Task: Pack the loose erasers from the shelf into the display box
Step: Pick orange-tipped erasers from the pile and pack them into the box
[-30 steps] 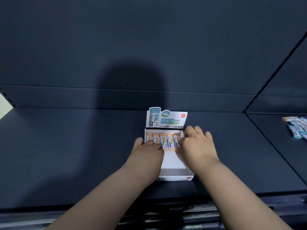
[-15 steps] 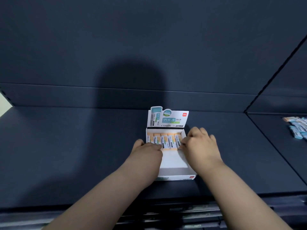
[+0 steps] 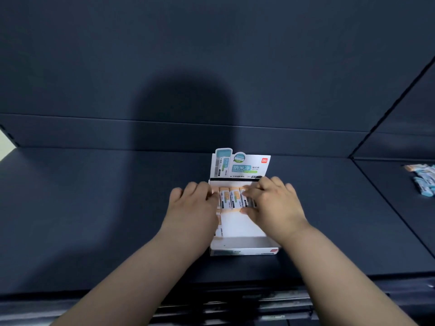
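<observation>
A white display box (image 3: 239, 228) with a printed header card (image 3: 240, 164) stands on the dark shelf (image 3: 94, 208). A row of orange-sleeved erasers (image 3: 229, 198) fills its back end. Part of another eraser (image 3: 219, 225) shows along the left wall, beneath my left hand. My left hand (image 3: 193, 204) lies over the box's left wall, fingers apart, tips touching the row's left end. My right hand (image 3: 274, 203) covers the row's right end, thumb in front and fingers behind those erasers. Loose blue and orange erasers (image 3: 423, 180) lie on the neighbouring shelf at far right.
The shelf's back panel (image 3: 211, 135) rises just behind the box. A divider seam (image 3: 386, 198) runs diagonally between this shelf and the right one. The shelf's front edge with a metal rail (image 3: 235, 300) lies below my forearms.
My left hand has slid left and spread its fingers over the box wall. My right hand has moved inward over the right-hand erasers. The box stays put.
</observation>
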`<state>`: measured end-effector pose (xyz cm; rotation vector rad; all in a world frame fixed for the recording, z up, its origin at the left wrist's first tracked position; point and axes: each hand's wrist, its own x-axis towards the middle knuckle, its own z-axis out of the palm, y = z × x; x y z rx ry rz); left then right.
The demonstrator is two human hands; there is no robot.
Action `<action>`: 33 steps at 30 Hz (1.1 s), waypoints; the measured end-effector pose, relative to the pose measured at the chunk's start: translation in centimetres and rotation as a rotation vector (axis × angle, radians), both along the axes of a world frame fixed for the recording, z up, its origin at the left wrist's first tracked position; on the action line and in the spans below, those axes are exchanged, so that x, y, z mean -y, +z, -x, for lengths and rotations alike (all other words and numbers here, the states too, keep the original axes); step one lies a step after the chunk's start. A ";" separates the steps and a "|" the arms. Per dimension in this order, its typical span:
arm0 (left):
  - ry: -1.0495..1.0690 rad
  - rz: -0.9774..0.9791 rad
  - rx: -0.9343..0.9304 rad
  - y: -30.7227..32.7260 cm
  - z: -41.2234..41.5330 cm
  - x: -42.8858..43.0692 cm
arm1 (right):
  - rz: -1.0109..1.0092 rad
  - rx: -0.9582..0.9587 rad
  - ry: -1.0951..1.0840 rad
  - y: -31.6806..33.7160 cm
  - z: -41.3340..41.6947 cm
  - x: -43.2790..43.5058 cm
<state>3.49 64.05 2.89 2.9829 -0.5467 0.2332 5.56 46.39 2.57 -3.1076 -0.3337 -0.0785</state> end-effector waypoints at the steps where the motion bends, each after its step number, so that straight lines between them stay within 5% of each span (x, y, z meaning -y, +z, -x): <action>1: -0.003 0.009 0.003 -0.3 -0.1 0.0 | -0.035 0.002 -0.014 -0.1 0.1 0.2; 11: 0.022 0.038 -0.035 -0.5 -0.2 -0.2 | -0.155 -0.010 -0.073 -0.7 0.1 0.6; 22: -0.182 -0.074 -0.138 0.0 -1.0 1.4 | 0.226 0.137 -0.010 -0.9 -0.3 -0.6; 33: -0.203 -0.210 -0.208 0.3 -1.0 1.8 | 0.331 0.117 0.108 -1.1 0.0 -0.8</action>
